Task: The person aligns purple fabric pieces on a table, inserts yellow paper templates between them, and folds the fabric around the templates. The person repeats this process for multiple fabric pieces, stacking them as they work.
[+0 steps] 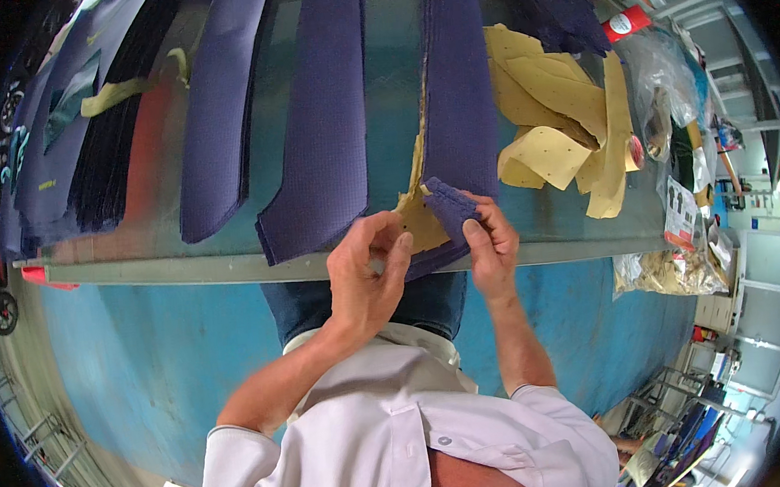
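Observation:
A thick stack of long purple fabric pieces (pixel 455 76) runs toward me over the table edge. My right hand (pixel 495 245) pinches the folded-back corner of its top layers between thumb and fingers. Yellow perforated paper (pixel 423 228) shows under that fold and along the stack's left side. Beside it, my left hand (pixel 369 268) is closed, thumb near index finger, at the left edge of the yellow paper. Whether anything sits between its fingertips is too small to tell. Just left lies another purple stack (pixel 322 149) with a slanted near end.
More purple stacks (pixel 223 119) lie to the left, one with a pale yellow strip (pixel 113 97) across it. Loose yellow paper scraps (pixel 562 114) are heaped at right. Clear plastic bags (pixel 664 89) crowd the table's right end. The grey table edge (pixel 184 271) runs close before me.

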A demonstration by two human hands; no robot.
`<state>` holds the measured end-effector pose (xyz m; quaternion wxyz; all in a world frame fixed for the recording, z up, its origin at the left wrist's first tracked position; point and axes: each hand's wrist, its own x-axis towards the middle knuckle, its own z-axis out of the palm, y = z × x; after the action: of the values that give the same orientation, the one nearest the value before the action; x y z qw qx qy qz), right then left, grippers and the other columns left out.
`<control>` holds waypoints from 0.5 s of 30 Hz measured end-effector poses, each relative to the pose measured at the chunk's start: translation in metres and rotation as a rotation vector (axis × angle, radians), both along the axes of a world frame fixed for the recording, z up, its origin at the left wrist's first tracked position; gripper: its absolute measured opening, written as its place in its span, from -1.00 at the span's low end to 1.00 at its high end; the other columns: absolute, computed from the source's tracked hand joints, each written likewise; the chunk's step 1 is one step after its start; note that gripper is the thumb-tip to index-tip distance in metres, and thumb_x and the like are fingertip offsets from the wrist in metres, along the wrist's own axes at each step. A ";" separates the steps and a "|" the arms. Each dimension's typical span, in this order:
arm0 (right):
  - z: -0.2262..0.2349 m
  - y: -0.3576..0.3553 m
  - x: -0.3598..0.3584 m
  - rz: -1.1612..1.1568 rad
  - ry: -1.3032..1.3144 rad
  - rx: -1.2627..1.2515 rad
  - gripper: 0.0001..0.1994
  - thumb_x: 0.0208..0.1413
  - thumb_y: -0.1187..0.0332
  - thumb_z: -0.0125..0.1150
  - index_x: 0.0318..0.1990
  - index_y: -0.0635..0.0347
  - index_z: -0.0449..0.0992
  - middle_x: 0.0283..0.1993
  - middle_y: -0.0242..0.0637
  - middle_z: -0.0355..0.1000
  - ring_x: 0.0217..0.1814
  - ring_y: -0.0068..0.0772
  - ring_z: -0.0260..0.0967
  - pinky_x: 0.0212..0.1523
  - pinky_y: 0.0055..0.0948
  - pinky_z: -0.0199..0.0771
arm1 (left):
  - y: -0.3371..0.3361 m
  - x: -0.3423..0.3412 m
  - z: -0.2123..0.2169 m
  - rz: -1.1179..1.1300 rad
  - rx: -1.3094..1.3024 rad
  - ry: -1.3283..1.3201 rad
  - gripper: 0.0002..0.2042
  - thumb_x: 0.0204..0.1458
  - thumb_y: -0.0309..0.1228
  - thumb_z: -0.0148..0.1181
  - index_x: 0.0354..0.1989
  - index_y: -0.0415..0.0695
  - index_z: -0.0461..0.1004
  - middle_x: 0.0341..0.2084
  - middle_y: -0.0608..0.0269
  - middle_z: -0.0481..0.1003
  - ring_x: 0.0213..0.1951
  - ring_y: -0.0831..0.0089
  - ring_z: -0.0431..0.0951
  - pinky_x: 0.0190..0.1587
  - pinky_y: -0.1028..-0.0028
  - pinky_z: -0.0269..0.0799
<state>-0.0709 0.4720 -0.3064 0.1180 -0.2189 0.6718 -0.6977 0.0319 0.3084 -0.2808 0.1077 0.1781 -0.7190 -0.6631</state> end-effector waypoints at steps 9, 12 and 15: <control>0.032 -0.011 0.022 -0.093 0.780 0.582 -0.76 0.08 0.41 0.22 -0.13 0.34 0.44 0.00 -0.04 0.39 0.16 -0.06 0.28 0.06 -0.26 0.37 | -0.006 -0.048 -0.001 -0.116 0.615 -0.387 -0.53 0.17 -0.26 0.11 0.10 -0.38 0.21 -0.20 0.12 0.42 -0.29 0.43 0.53 -0.21 0.41 0.55; 0.034 -0.001 0.034 -0.465 0.551 0.540 -0.67 0.11 0.31 0.23 -0.07 0.35 0.39 -0.01 -0.02 0.38 0.10 -0.15 0.29 -0.01 -0.30 0.40 | -0.010 -0.054 0.001 -0.105 0.702 -0.357 -0.63 0.16 -0.49 0.05 0.10 -0.38 0.19 -0.22 0.12 0.43 -0.23 0.41 0.54 -0.22 0.43 0.61; 0.031 0.014 0.030 -0.532 -0.233 0.149 -0.52 0.21 0.13 0.14 0.10 0.33 0.25 -0.04 -0.06 0.40 -0.12 -0.29 0.43 -0.21 -0.39 0.51 | -0.012 -0.056 0.019 -0.094 0.776 -0.296 -0.65 0.16 -0.53 0.03 0.08 -0.40 0.19 -0.28 0.09 0.46 -0.18 0.38 0.56 -0.21 0.41 0.65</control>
<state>-0.0411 0.4861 -0.2752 0.0230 0.0556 0.7369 -0.6733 -0.0237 0.2968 -0.2614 -0.1025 0.2658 -0.4310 -0.8562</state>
